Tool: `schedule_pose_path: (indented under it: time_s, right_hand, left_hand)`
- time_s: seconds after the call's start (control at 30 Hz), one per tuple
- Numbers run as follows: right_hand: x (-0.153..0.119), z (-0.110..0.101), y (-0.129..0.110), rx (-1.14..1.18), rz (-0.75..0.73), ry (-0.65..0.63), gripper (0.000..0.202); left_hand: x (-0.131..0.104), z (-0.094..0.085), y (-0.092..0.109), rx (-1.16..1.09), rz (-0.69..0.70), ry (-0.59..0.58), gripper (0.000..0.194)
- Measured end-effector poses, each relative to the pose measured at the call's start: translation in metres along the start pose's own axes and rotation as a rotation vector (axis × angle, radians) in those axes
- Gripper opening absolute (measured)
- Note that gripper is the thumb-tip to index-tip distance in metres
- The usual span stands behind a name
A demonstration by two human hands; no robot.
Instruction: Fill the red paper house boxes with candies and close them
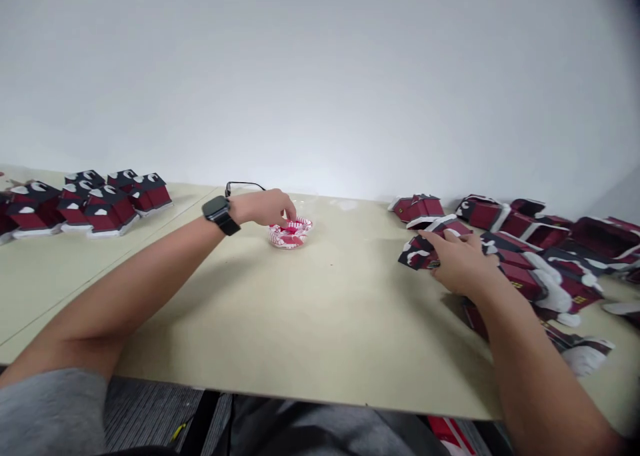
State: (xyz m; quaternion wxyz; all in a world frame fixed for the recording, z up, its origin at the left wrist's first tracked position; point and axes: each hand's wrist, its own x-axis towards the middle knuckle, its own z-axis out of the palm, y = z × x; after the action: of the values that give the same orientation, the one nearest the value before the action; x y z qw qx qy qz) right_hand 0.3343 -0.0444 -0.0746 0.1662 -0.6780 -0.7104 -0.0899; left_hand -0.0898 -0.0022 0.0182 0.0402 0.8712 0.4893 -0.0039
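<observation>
My left hand (265, 208), with a watch on the wrist, reaches down into a small clear bowl (289, 245) near the middle of the table. Red-and-white patterned pieces (301, 227) fill the bowl. The fingers are drawn together among them, and what they pinch is hidden. On the right, my right hand (463, 263) grips a small model house (417, 252) with a dark roof, white snow patches and dark red walls. It holds the house tilted, close to a heap of similar houses (520, 279), many lying on their sides.
Several upright model houses (113, 209) stand in a group at the far left. A pair of black-framed glasses (245, 184) lies behind my left hand. The pale table (310, 336) meets a white wall (320, 83) at the back. Another toppled house (419, 208) lies near the wall.
</observation>
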Motion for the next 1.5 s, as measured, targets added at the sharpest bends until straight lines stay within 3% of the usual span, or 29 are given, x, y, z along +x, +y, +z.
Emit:
schedule_pose_path:
  time_s: [0.1,0.2,0.33,0.5,0.6,0.73,0.8,0.87,0.97,1.03,1.1,1.23,1.5]
  right_hand:
    - [0.000,-0.013,-0.007,-0.116,0.108,-0.093,0.076]
    - [0.000,-0.021,-0.014,-0.148,0.134,-0.070,0.061]
    - [0.004,-0.020,-0.011,-0.139,0.098,-0.039,0.049]
    - [0.008,-0.017,-0.005,-0.086,0.056,-0.067,0.044]
    - [0.005,-0.018,-0.010,-0.057,0.032,0.003,0.042]
    - [0.000,-0.023,-0.026,0.088,0.036,0.044,0.047]
    - [-0.002,-0.027,-0.036,0.220,0.141,0.091,0.056]
    - [-0.005,-0.029,-0.048,0.423,0.228,0.190,0.064]
    - [-0.014,-0.028,-0.071,0.903,0.204,0.273,0.066]
    - [-0.021,-0.026,-0.089,1.223,0.124,0.264,0.057]
    - [-0.029,-0.023,-0.106,1.420,0.084,0.275,0.048]
    - [-0.039,-0.014,-0.123,1.445,0.061,0.430,0.044]
    - [-0.047,-0.006,-0.127,1.269,-0.057,0.504,0.044]
  left_hand:
    - [0.017,0.010,0.007,0.074,-0.010,-0.012,0.024]
    - [0.023,0.022,0.005,0.077,0.003,0.000,0.012]
    - [0.022,0.030,0.001,0.053,0.005,0.035,0.012]
    - [0.024,0.027,-0.003,-0.003,0.027,0.080,0.008]
    - [0.024,0.024,-0.008,-0.012,0.021,0.103,0.012]
    - [0.019,0.013,-0.005,-0.069,0.085,0.271,0.017]
    - [0.014,0.007,0.008,-0.177,0.168,0.406,0.019]
    - [0.009,0.003,0.030,-0.368,0.227,0.469,0.023]
    - [0.003,0.010,0.075,-0.787,0.261,0.372,0.029]
    - [0.001,0.022,0.104,-1.069,0.279,0.272,0.026]
    - [0.001,0.035,0.125,-1.313,0.262,0.253,0.025]
    - [-0.001,0.052,0.144,-1.650,0.119,0.312,0.031]
    - [-0.008,0.055,0.153,-1.946,0.085,0.168,0.019]
